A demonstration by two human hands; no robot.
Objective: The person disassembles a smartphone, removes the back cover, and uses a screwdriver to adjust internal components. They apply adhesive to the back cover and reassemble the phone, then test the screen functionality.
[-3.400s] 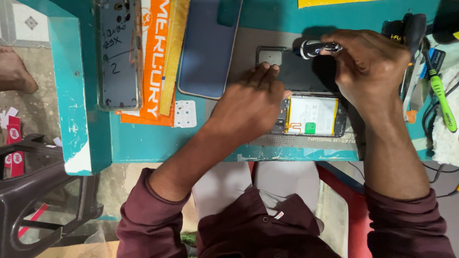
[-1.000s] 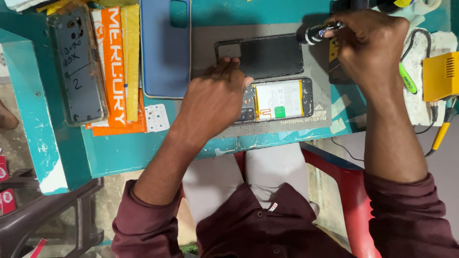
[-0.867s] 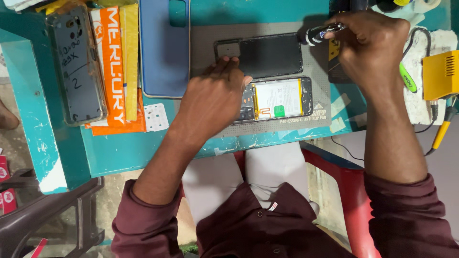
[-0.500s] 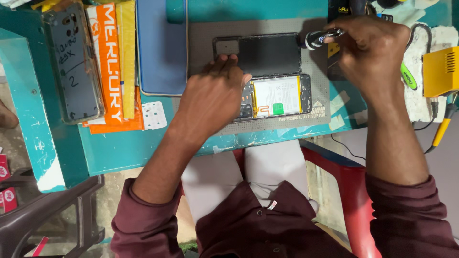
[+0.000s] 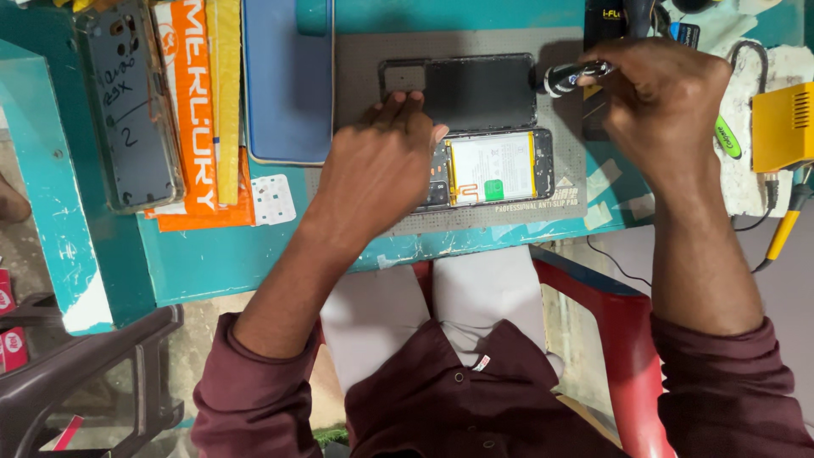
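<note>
the left hand [image 5: 377, 165] lies palm down over the near left part of an opened phone [image 5: 496, 168], its fingers spread narrow and pressing flat rather than gripping anything. just past its fingertips sits the phone's black back cover [image 5: 462, 92], laid flat and touching the opened phone's far edge. to the right of the hand the white battery [image 5: 492, 165] shows bare inside the phone body. both pieces rest on a grey mat [image 5: 475, 216] that covers the teal tabletop [image 5: 220, 263].

the right hand [image 5: 666, 106] hovers over the mat's far right corner, well to the right of the left hand, closed round a small black-and-white tool [image 5: 572, 76] (probably a screwdriver, though only its stubby end shows). the tool's free end points left toward the back cover's right edge, close to it; whether it touches is hard to tell.

right of that hand a green pen-like tool [image 5: 727, 136] lies beside a yellow box [image 5: 784, 127] on a white cloth. left of the left hand lie a blue phone-sized panel [image 5: 288, 85], an orange pack [image 5: 191, 110] and a clear phone case [image 5: 127, 106] with handwriting on it.
</note>
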